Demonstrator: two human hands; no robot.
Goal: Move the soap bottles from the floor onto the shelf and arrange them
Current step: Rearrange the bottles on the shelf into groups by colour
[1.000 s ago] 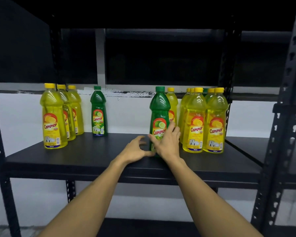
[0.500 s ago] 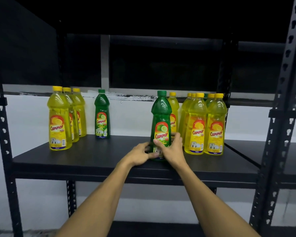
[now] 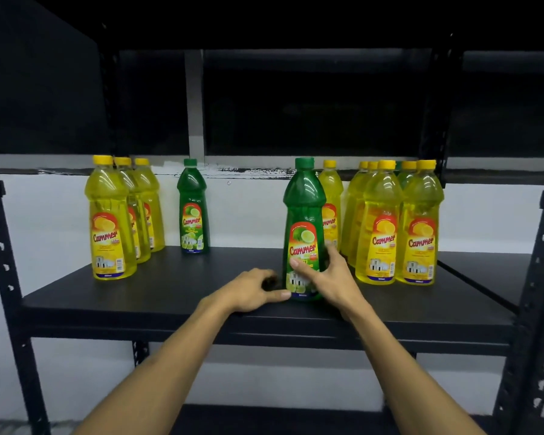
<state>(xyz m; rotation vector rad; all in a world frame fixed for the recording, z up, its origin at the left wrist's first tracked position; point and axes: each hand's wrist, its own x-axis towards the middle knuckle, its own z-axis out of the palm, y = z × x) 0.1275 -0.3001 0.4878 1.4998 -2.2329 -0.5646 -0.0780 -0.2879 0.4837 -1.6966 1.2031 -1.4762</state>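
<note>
A green soap bottle (image 3: 302,215) stands upright near the front edge of the black shelf (image 3: 182,296). My right hand (image 3: 325,276) wraps its lower part from the right. My left hand (image 3: 253,288) rests on the shelf with its fingertips against the bottle's base. A row of three yellow bottles (image 3: 109,221) stands at the left, a second green bottle (image 3: 193,208) behind them towards the middle. Several yellow bottles (image 3: 380,227) cluster at the right, one more yellow bottle (image 3: 331,196) behind the held one.
Black perforated uprights (image 3: 534,277) frame the shelf on both sides. A second shelf board (image 3: 490,271) adjoins on the right. A lower shelf (image 3: 264,419) shows between my forearms. A white wall (image 3: 248,208) lies behind.
My view has drawn closer to the shelf. The green bottle has turned or shifted slightly between my hands; my right hand has slid lower on it.
</note>
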